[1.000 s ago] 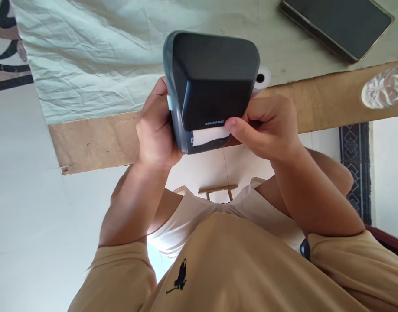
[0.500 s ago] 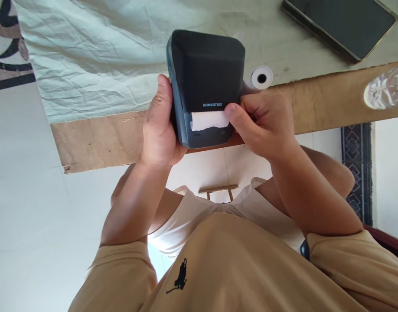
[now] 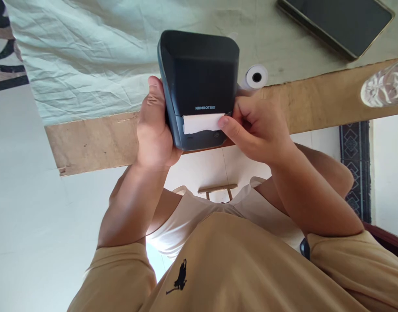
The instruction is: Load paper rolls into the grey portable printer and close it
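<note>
A dark NIIMBOT label printer [image 3: 200, 73] is held up over the table's near edge. My left hand [image 3: 155, 125] is wrapped round its left side, thumb along the edge and the other fingers hidden beneath. White paper [image 3: 200, 123] sticks out of the slot below the black lid, its lower edge uneven. My right hand [image 3: 260, 125] is at the printer's lower right, with the thumb tip on the right end of the paper and the fingers curled. Just right of the printer, a white paper roll [image 3: 256, 78] lies on the cloth.
A pale green cloth [image 3: 98, 56] covers the table, with a bare wooden edge [image 3: 95, 141] along the front. At the upper right lies a dark phone [image 3: 342, 24]. A clear glass [image 3: 386, 86] is at the right edge. My legs are beneath the table.
The printer and both hands have shifted slightly left in view. The table and the things on it also appear a little further left. Both hands keep their hold.
</note>
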The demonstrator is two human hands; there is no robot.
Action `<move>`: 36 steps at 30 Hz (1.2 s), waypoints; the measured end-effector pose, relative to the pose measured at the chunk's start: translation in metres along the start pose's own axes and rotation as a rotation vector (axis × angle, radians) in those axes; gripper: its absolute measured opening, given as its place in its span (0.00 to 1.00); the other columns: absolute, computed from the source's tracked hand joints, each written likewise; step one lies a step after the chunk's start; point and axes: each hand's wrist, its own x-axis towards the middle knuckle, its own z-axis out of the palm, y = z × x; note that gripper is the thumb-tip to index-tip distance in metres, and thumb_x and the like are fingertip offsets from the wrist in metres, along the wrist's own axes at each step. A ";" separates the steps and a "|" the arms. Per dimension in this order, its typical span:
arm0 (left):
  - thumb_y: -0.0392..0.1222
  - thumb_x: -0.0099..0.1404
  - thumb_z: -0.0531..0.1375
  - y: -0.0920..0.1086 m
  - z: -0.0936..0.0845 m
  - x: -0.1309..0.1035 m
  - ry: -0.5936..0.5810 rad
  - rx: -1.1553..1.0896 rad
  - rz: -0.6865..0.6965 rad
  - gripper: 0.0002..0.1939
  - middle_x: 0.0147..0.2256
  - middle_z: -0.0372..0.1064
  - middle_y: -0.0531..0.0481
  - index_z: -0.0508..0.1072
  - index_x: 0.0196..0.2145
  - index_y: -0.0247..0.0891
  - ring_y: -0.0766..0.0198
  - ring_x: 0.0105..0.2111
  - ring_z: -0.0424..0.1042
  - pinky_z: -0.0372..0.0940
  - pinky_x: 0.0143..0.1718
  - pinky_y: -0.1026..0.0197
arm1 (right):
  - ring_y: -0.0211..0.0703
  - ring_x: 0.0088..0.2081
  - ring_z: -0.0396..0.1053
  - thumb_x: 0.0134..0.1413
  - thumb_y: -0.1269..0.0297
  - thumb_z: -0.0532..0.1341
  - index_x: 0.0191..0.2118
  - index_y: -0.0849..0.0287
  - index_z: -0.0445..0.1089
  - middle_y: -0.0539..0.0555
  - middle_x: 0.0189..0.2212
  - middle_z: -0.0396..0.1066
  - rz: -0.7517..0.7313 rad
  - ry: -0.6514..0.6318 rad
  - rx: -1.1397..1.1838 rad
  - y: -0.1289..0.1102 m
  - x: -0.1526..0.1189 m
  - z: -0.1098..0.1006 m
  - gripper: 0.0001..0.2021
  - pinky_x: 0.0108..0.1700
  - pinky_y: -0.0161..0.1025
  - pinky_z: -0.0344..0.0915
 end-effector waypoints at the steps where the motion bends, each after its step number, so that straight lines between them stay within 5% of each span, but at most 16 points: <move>1: 0.55 0.73 0.43 0.000 0.000 0.001 0.003 -0.031 0.008 0.26 0.46 0.75 0.50 0.76 0.38 0.39 0.59 0.52 0.69 0.63 0.60 0.57 | 0.26 0.19 0.50 0.57 0.50 0.57 0.20 0.60 0.53 0.47 0.15 0.58 0.000 0.001 0.008 0.000 0.000 0.000 0.23 0.22 0.34 0.44; 7: 0.50 0.72 0.48 0.002 0.002 0.000 -0.048 -0.015 0.040 0.20 0.35 0.75 0.51 0.76 0.34 0.41 0.59 0.47 0.72 0.65 0.56 0.58 | 0.26 0.19 0.51 0.52 0.52 0.63 0.17 0.61 0.53 0.46 0.15 0.57 -0.019 0.022 0.104 0.000 0.001 -0.001 0.25 0.23 0.34 0.45; 12: 0.55 0.71 0.45 0.010 0.010 -0.006 -0.198 0.019 0.042 0.23 0.47 0.74 0.50 0.77 0.37 0.43 0.54 0.59 0.66 0.65 0.59 0.53 | 0.25 0.19 0.47 0.53 0.56 0.64 0.15 0.61 0.51 0.46 0.13 0.51 -0.025 0.050 0.172 -0.003 0.002 -0.004 0.26 0.22 0.34 0.43; 16: 0.56 0.71 0.48 0.008 0.008 -0.006 -0.262 0.038 0.064 0.22 0.47 0.73 0.49 0.77 0.42 0.41 0.52 0.62 0.63 0.64 0.61 0.53 | 0.24 0.19 0.50 0.51 0.59 0.65 0.14 0.62 0.50 0.46 0.13 0.52 -0.054 0.066 0.220 -0.011 0.001 -0.010 0.26 0.22 0.33 0.42; 21: 0.65 0.65 0.51 0.001 -0.002 -0.005 -0.220 0.106 0.021 0.24 0.46 0.74 0.46 0.75 0.44 0.47 0.49 0.64 0.61 0.63 0.59 0.53 | 0.22 0.19 0.50 0.47 0.63 0.69 0.14 0.64 0.56 0.45 0.12 0.54 -0.014 -0.011 0.174 -0.021 0.002 -0.025 0.23 0.20 0.30 0.42; 28: 0.59 0.67 0.54 0.001 -0.001 -0.008 -0.171 0.099 0.016 0.20 0.40 0.73 0.50 0.74 0.45 0.45 0.56 0.61 0.65 0.63 0.61 0.54 | 0.23 0.16 0.51 0.50 0.61 0.67 0.13 0.63 0.58 0.45 0.11 0.55 -0.024 -0.019 0.250 -0.029 0.000 -0.034 0.24 0.18 0.31 0.43; 36: 0.58 0.66 0.55 0.000 -0.001 -0.008 -0.145 0.101 0.004 0.18 0.39 0.72 0.51 0.75 0.44 0.45 0.58 0.53 0.71 0.67 0.55 0.56 | 0.23 0.15 0.50 0.47 0.78 0.62 0.13 0.64 0.56 0.44 0.11 0.54 0.007 -0.034 0.300 -0.035 -0.002 -0.033 0.19 0.18 0.31 0.42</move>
